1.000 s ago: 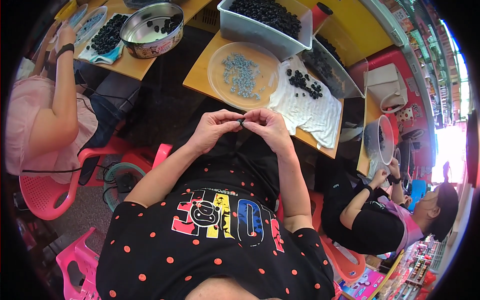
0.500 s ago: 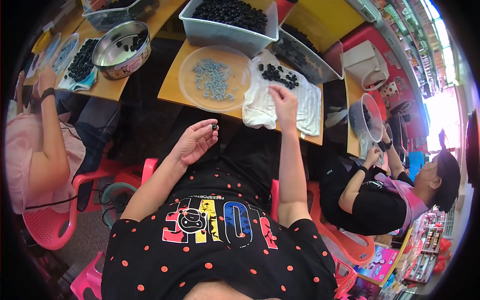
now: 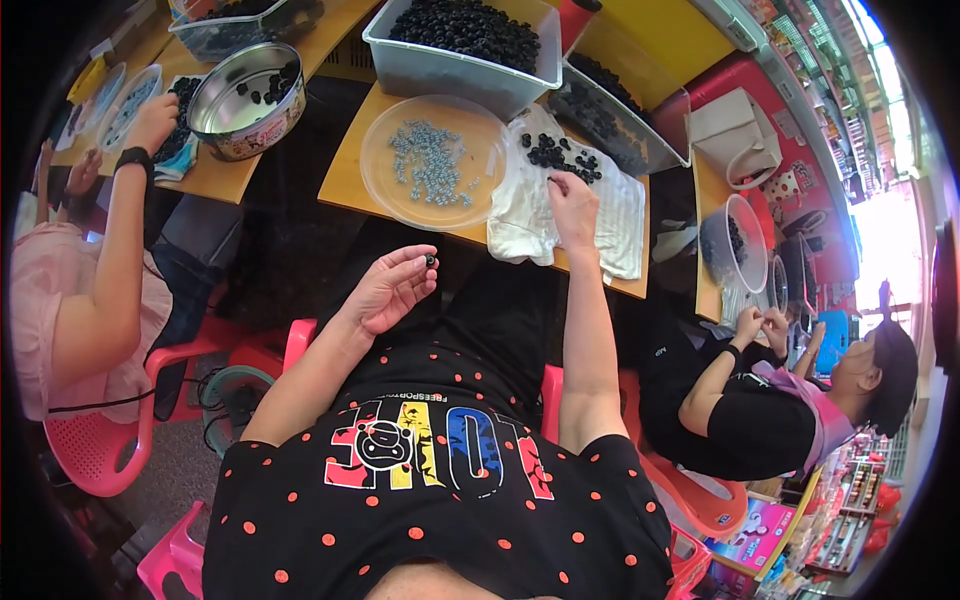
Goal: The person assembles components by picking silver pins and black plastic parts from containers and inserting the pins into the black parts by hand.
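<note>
My left hand (image 3: 393, 290) pinches a small round black piece (image 3: 431, 260) between thumb and fingertips, above my lap. My right hand (image 3: 575, 212) is over a white cloth (image 3: 520, 215) on the table edge, its fingertips pressed together. Whatever they may hold is too small to make out. Just beyond those fingers lies a loose group of black pieces (image 3: 560, 155) on the cloth. Left of the cloth rests a round clear plastic lid (image 3: 383, 185), with many small blue-grey metallic parts (image 3: 430, 165) spread on it.
A clear bin (image 3: 455, 75) heaped with black pieces stands behind the lid, a second bin (image 3: 610, 125) to its right. A round tin (image 3: 225, 130) sits at left. Co-workers sit on both sides: one person's hand (image 3: 155, 120) at left, another person's hands (image 3: 762, 325) at right.
My right hand has shifted slightly right, its fingers drawing together by the black pieces. My left hand stays about still. The left co-worker's hand has reached farther out; the right co-worker's hands have come together.
</note>
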